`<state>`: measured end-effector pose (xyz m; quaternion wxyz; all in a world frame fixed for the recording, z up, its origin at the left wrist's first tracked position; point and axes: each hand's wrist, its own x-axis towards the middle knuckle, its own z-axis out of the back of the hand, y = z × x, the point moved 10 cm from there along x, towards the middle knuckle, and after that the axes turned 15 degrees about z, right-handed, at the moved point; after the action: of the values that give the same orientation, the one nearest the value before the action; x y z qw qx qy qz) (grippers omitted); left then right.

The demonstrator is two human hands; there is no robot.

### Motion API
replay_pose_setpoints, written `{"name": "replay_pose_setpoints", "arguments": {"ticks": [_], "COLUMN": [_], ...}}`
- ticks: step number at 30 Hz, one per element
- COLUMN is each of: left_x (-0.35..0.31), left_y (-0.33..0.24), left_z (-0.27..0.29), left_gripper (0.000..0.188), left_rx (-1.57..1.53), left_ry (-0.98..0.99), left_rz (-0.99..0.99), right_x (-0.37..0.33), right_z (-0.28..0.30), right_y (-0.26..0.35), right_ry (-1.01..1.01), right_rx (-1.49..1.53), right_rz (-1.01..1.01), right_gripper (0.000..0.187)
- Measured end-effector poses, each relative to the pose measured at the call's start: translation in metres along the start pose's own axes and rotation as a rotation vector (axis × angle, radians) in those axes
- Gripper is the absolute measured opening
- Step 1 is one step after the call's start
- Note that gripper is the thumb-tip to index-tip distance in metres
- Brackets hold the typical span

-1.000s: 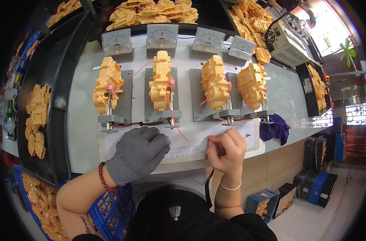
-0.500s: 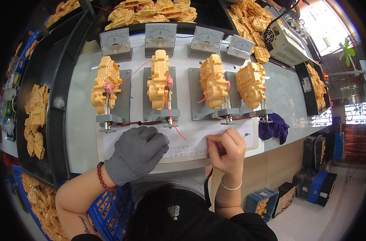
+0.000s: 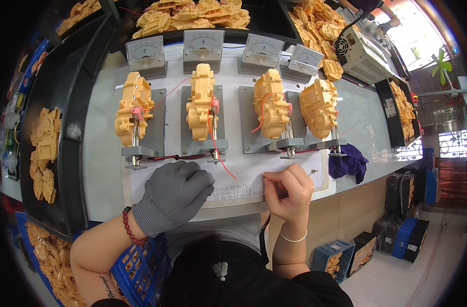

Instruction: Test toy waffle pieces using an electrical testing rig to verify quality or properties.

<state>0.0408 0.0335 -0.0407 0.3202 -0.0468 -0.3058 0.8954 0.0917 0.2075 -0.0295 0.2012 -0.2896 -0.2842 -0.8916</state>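
Note:
My left hand (image 3: 178, 193), in a grey glove, rests on the table's near edge with its fingers curled; their undersides are hidden. My bare right hand (image 3: 291, 193) is closed, thumb against forefinger, and its palm is hidden. Nothing pokes out of either hand. A printed sheet (image 3: 213, 203) lies between and under them. Beyond them, yellow plastic gearboxes stand in grey fixtures: a left one (image 3: 133, 110), a second (image 3: 200, 97) with a loose red wire (image 3: 220, 156) trailing toward me, a third (image 3: 271, 105), and a right one (image 3: 318, 110).
Analog meters (image 3: 204, 47) stand behind the fixtures. A white power unit (image 3: 364, 53) is at far right. A purple cloth (image 3: 348, 162) lies on the right. Black trays (image 3: 72, 153) of yellow parts flank the table, and a blue crate (image 3: 141, 271) stands below left.
My hands, the gearboxes and the wires stay as they were; the whole view has shifted slightly. At the top right, another person's gloved hand has come into view.

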Motion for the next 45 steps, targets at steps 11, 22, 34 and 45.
{"name": "replay_pose_setpoints", "arguments": {"ticks": [11, 22, 34, 45], "left_x": [-0.0004, 0.0002, -0.0013, 0.0001], "left_y": [0.0, -0.0013, -0.0016, 0.0016], "left_z": [-0.0005, 0.0006, 0.0018, -0.0003], "left_gripper": [0.014, 0.015, 0.014, 0.014], "left_rx": [0.001, 0.006, 0.019, 0.016], "left_ry": [0.015, -0.006, -0.002, 0.006], "left_rz": [-0.011, -0.018, 0.009, 0.027], "right_x": [-0.0012, -0.0009, -0.0001, 0.001], "right_z": [0.0008, 0.0032, 0.0042, 0.0049], "right_y": [-0.0001, -0.0007, -0.0001, -0.0012], "right_ry": [-0.013, -0.029, -0.056, -0.069], "right_rx": [0.004, 0.01, 0.035, 0.019], "right_rz": [-0.012, -0.019, 0.003, 0.019], "right_gripper": [0.014, 0.013, 0.01, 0.011]}}
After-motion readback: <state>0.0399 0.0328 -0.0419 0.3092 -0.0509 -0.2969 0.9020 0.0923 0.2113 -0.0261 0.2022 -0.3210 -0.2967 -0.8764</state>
